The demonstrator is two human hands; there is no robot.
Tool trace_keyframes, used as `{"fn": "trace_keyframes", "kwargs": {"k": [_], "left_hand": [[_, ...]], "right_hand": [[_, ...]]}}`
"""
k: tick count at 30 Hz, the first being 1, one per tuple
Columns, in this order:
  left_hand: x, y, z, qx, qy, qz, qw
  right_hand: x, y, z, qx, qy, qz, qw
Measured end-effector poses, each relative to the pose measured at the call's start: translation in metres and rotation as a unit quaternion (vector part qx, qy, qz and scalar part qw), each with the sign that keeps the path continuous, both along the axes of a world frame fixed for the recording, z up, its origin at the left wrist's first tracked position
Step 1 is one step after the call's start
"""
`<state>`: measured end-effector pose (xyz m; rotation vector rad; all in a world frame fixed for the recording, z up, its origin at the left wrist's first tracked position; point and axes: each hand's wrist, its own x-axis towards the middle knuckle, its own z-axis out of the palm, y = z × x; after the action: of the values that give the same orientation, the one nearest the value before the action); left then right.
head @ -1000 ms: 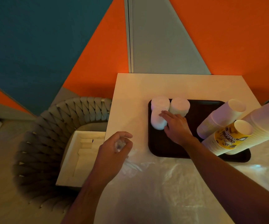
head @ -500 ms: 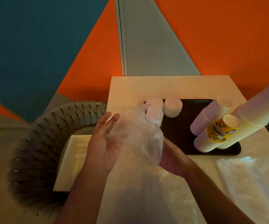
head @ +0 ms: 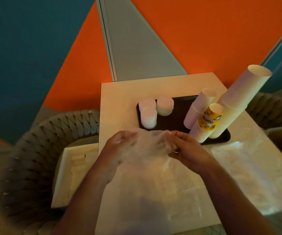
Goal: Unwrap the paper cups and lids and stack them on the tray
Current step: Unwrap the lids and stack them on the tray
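Note:
A dark tray [head: 174, 119] lies on the white table [head: 120, 95]. Three white stacks of lids [head: 148, 116] stand at the tray's left end. Tall stacks of paper cups [head: 238, 102] lean at its right end, one of them with a yellow printed cup [head: 209, 118] on top. In front of the tray both hands hold up a clear plastic wrapper [head: 151, 146]. My left hand [head: 120, 146] grips its left side and my right hand [head: 186, 146] pinches its right side. The wrapper hangs down over my forearms.
Another clear plastic sheet [head: 248, 167] lies on the table at the right. A woven grey chair [head: 40, 150] stands left of the table with a white foam box [head: 70, 173] on its seat. A second chair [head: 272, 112] is at the right. Orange and blue wall panels rise behind.
My right hand left the lid stacks on the tray and came back to the wrapper. Both hands lifted the wrapper off the table and now hold it between them.

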<state>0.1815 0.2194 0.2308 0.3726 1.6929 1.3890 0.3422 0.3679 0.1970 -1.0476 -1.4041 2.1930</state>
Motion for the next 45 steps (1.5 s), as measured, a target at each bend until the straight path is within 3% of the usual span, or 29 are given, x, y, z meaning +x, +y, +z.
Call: {"fn": "trace_keyframes", "kwargs": {"k": [2, 4, 7, 10, 15, 18, 20, 25, 30, 32, 39, 45], "left_hand": [[0.0, 0.0, -0.001, -0.032, 0.067, -0.021, 0.997], [0.001, -0.001, -0.001, -0.034, 0.08, 0.015, 0.996], [0.007, 0.002, 0.005, -0.013, 0.059, 0.07, 0.996], [0.013, 0.007, 0.008, 0.002, 0.047, 0.104, 0.993], [0.012, 0.014, 0.005, 0.023, 0.057, 0.164, 0.985], [0.011, 0.02, 0.002, 0.023, 0.08, 0.189, 0.978], [0.016, 0.026, 0.002, 0.052, 0.042, 0.175, 0.982], [0.046, 0.031, 0.001, 0.088, 0.021, -0.027, 0.996], [0.057, 0.035, -0.005, 0.145, 0.027, 0.08, 0.986], [0.059, 0.036, -0.008, 0.17, 0.025, 0.075, 0.982], [0.07, 0.046, -0.008, 0.208, -0.075, 0.064, 0.973], [0.08, 0.045, 0.001, 0.248, -0.035, 0.067, 0.966]], "right_hand": [[0.007, 0.004, 0.005, 0.071, -0.042, -0.023, 0.996], [0.015, 0.009, 0.01, 0.076, -0.031, -0.07, 0.994], [0.03, 0.014, 0.017, -0.014, 0.102, -0.083, 0.991], [0.043, 0.013, 0.015, 0.006, 0.166, -0.042, 0.985], [0.061, 0.023, 0.018, 0.052, 0.11, -0.124, 0.985], [0.08, 0.034, 0.02, 0.105, 0.057, -0.115, 0.986], [0.088, 0.038, 0.022, 0.121, 0.042, -0.089, 0.988], [0.102, 0.051, 0.026, 0.108, 0.067, -0.078, 0.989], [0.134, 0.074, 0.029, 0.004, 0.157, -0.061, 0.986], [0.143, 0.077, 0.03, -0.007, 0.187, -0.043, 0.981], [0.164, 0.086, 0.028, 0.048, 0.147, 0.07, 0.986], [0.178, 0.094, 0.034, 0.096, 0.119, 0.101, 0.983]]}}
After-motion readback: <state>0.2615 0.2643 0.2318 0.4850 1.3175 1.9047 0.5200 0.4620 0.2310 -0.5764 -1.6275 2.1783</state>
